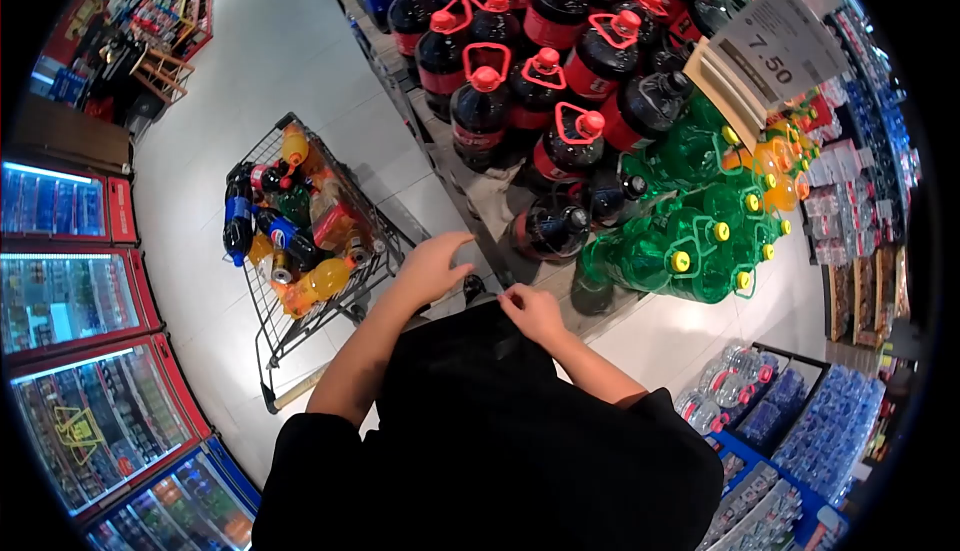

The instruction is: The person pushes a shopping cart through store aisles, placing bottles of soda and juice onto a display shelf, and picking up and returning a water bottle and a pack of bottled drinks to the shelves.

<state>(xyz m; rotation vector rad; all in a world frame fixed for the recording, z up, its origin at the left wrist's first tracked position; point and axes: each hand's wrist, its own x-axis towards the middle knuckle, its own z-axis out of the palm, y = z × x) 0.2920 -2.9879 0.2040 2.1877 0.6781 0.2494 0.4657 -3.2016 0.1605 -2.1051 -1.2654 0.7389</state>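
Note:
My left hand (440,269) is held out in front of my body, fingers and thumb apart, with nothing in it. It is near the right side of a shopping cart (385,233). In the cart lie cola bottles (288,239), an orange drink bottle (325,279) and a can (281,268), among other drinks. My right hand (533,313) is curled at the edge of my black shirt, fingertips together; what they pinch, if anything, is hidden. Beyond it stand a dark cola bottle (550,229) and large green bottles with yellow caps (640,251).
A display of red-capped cola bottles (482,116) fills the area ahead, with a price sign (775,46) reading 7.50. Drink fridges (95,396) line the left side. Packs of water bottles (825,421) are at the lower right. Pale floor tiles (270,61) run beside the cart.

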